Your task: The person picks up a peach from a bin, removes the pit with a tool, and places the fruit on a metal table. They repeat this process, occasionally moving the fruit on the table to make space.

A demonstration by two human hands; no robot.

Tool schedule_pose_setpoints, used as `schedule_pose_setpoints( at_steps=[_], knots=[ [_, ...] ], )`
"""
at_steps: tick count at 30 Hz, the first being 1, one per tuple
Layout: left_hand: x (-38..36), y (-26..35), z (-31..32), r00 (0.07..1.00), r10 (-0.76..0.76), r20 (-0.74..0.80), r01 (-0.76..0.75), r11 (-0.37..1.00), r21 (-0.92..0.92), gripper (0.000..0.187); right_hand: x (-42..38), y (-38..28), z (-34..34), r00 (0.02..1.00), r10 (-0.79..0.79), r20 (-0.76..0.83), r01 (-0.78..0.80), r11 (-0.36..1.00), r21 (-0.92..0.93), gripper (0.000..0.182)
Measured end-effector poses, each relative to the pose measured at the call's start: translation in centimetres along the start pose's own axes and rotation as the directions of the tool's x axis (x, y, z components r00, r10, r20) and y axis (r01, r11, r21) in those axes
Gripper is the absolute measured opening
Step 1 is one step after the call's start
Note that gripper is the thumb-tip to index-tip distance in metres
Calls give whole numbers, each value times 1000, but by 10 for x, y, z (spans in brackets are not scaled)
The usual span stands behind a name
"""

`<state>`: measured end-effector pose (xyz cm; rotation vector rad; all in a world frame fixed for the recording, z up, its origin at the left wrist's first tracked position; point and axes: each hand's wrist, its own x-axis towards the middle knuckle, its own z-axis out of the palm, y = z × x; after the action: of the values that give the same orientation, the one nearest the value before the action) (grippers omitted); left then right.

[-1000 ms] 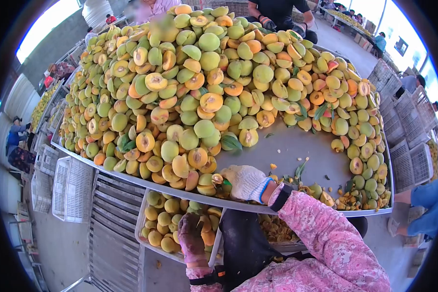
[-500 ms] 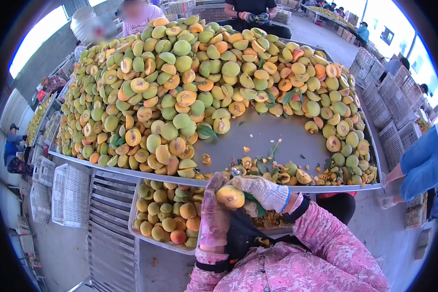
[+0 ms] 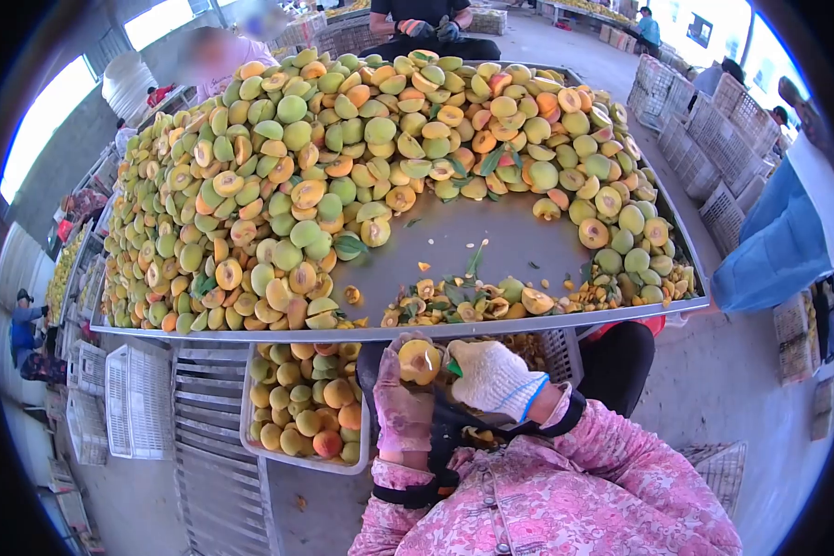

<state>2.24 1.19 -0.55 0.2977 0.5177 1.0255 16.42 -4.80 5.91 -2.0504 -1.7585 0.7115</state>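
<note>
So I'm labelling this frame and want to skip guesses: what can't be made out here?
Head view only:
- Any tool in the right hand: the white glove hides it.
- Underside of the peach: covered by the left hand.
- The bin behind the hands: mostly blocked by them.
- The far people's work: too small, cut off by the top edge.

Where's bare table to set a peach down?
Bare metal on the table, bordered by the peach pile left and behind, and scraps at the near edge. The crate below is full. Both hands grip one peach.
</note>
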Motion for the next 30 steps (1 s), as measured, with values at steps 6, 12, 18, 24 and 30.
schedule_pose_setpoints(
  at_steps=[6, 12, 18, 24, 30],
  knots=[
    [-1, -6, -8, 995, 59, 78, -67, 993, 99, 42, 0, 4, 27, 997, 21, -72, -17, 999, 52, 29],
    [-5, -5, -1, 993, 84, 85, -97, 981, 169, 36, 12, 16, 46, 999, -11, -36, 12, 999, 30, 31],
    [-4, -3, -10, 996, 72, 46, -84, 934, 347, 32, 22, 23, 82, 995, -99, 1, 98, 986, 135, 27],
    [3, -8, -18, 973, 219, 78, -228, 832, 506, 30, 27, 30, 112, 988, -121, -95, 141, 961, 238, 27],
    [7, -8, -22, 995, 20, 96, -73, 802, 593, 34, 37, 39, 110, 999, 23, 41, -33, 965, 261, 26]
  ],
)
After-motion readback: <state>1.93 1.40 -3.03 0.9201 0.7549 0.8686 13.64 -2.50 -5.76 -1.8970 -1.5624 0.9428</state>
